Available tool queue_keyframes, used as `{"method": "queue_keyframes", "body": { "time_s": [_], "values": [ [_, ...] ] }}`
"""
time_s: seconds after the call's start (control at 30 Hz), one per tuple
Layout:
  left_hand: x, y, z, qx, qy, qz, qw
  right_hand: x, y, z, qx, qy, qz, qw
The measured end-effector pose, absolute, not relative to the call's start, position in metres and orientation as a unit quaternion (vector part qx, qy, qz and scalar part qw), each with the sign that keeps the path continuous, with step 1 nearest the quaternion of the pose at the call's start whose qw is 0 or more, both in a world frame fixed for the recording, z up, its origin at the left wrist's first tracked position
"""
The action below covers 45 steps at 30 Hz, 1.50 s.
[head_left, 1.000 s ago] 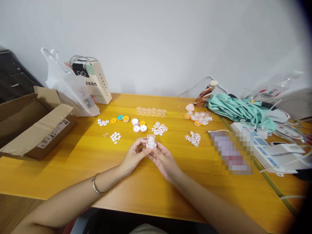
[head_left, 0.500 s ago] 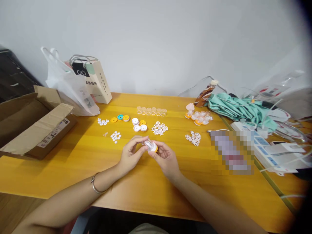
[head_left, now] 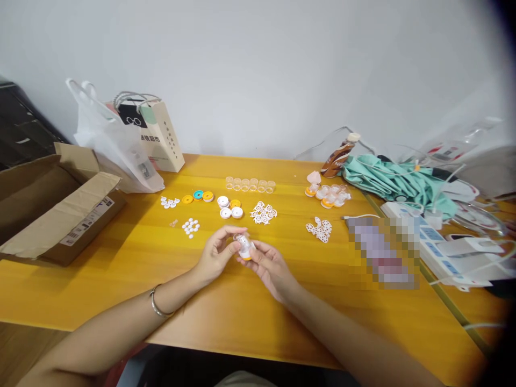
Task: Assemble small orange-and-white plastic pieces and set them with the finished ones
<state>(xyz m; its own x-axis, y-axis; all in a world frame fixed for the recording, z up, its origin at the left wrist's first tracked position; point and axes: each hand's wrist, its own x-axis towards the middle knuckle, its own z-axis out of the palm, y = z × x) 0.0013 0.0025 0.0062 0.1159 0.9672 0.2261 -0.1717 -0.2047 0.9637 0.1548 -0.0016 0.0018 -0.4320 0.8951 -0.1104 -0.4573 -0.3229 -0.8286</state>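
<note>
Hands hold capsule — well inside table's front edge.

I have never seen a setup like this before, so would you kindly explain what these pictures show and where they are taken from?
There is no machine here: a person works with two bare hands, seen by a camera worn on the head, looking forward and down. The left hand and right hand together hold a small clear-topped capsule with an orange base, above the table. Beyond them lie a row of clear cups, white openwork pieces and round white, orange and teal pieces. At the person's left are a cardboard box and two bags; at the right, a bottle, green fabric and a power strip.
</note>
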Motion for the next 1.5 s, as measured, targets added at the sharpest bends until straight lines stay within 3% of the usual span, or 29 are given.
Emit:
{"method": "queue_keyframes", "body": {
  "time_s": [0.2,0.47,0.7,0.8,0.93,1.17,1.37,1.5],
  "values": [
    [0.001,0.003,0.008,0.479,0.281,0.483,0.677,0.153,-0.003,0.001,-0.243,-0.305,0.827,0.405],
    [0.010,0.007,0.000,0.472,0.359,0.551,0.588,0.147,-0.005,-0.004,-0.339,-0.382,0.694,0.507],
    [0.001,0.006,0.010,0.467,0.290,0.459,0.697,0.154,-0.004,-0.001,-0.240,-0.277,0.849,0.381],
    [0.003,0.005,0.009,0.458,0.281,0.466,0.703,0.154,-0.001,0.000,-0.244,-0.300,0.824,0.413],
    [0.007,0.007,0.001,0.465,0.309,0.536,0.633,0.151,-0.001,-0.001,-0.286,-0.338,0.753,0.486],
    [0.002,0.006,0.009,0.452,0.276,0.459,0.713,0.153,0.000,-0.006,-0.243,-0.275,0.850,0.378],
    [0.006,0.008,0.001,0.463,0.350,0.510,0.635,0.149,-0.001,-0.005,-0.271,-0.323,0.758,0.498],
    [0.006,0.011,-0.001,0.485,0.377,0.502,0.608,0.149,-0.001,-0.006,-0.279,-0.296,0.760,0.506]
  ]
}}
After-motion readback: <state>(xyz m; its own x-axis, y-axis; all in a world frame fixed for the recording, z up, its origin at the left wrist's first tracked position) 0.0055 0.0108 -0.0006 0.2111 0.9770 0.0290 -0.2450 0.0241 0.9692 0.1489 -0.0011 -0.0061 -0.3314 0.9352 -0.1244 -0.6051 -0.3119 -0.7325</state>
